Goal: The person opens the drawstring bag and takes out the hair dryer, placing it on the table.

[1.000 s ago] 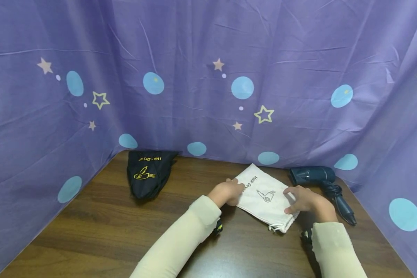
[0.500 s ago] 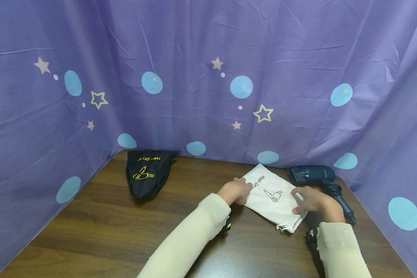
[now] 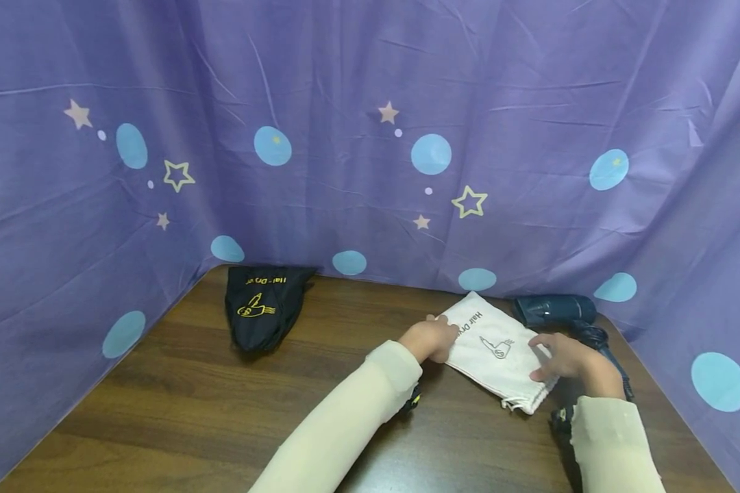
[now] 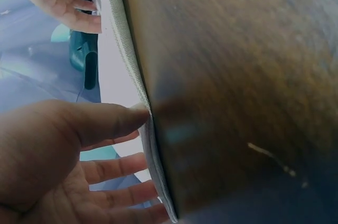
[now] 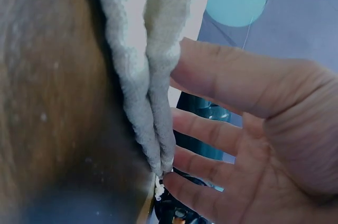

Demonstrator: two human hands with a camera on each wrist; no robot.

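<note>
Here I see the left hand (image 3: 430, 338) and right hand (image 3: 570, 359), fingers apart, touching opposite ends of the white bag (image 3: 487, 342); right of it lies the hair dryer (image 3: 555, 309).

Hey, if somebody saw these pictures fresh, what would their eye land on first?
Probably the purple fabric curtain with blue spots and stars, filling the background behind the brown wooden table. Next comes the flat white cloth drawstring bag right of centre, between a bare left hand and bare right hand. A black cloth bag with yellow print also stands out, near the far left corner.
</note>
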